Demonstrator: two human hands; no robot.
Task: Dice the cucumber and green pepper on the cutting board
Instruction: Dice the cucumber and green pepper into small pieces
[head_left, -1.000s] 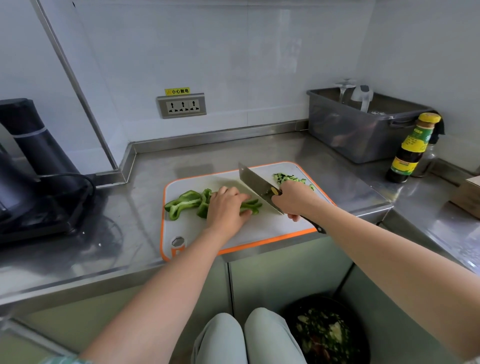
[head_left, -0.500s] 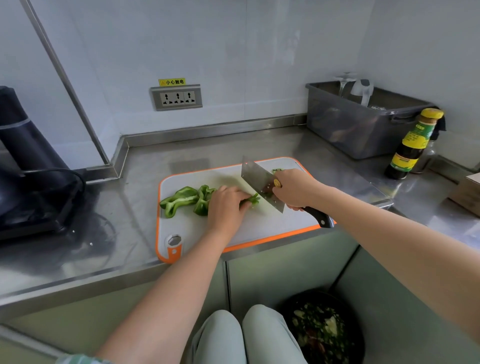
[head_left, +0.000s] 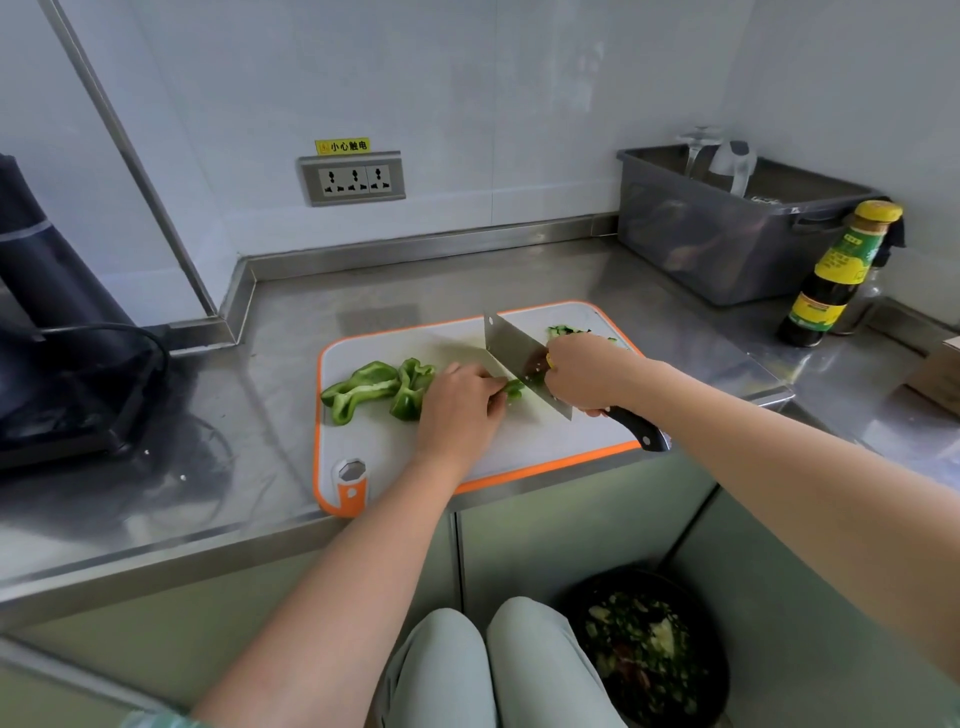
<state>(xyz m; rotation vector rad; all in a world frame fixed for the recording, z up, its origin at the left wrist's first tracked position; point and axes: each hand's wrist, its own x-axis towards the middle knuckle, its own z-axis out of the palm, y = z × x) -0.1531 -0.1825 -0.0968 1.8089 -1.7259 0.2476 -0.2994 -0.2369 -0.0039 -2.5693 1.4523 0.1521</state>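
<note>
A white cutting board with an orange rim (head_left: 374, 467) lies on the steel counter. Green pepper pieces (head_left: 376, 387) lie on its left half. My left hand (head_left: 457, 405) presses down on a pepper strip with curled fingers, and a small green end shows at its fingertips. My right hand (head_left: 587, 371) grips the black handle of a cleaver (head_left: 511, 353). The blade stands edge-down right beside my left fingertips. Diced cucumber (head_left: 563, 331) lies at the board's far right corner, partly hidden behind my right hand.
A grey plastic tub (head_left: 727, 244) stands at the back right, with a dark sauce bottle (head_left: 836, 275) beside it. A black appliance with a cable (head_left: 57, 332) fills the left counter. A bin of scraps (head_left: 649, 654) sits on the floor below.
The cleaver has come down from a raised tilt and shifted left against my left fingertips. My left hand has stayed on the pepper strip.
</note>
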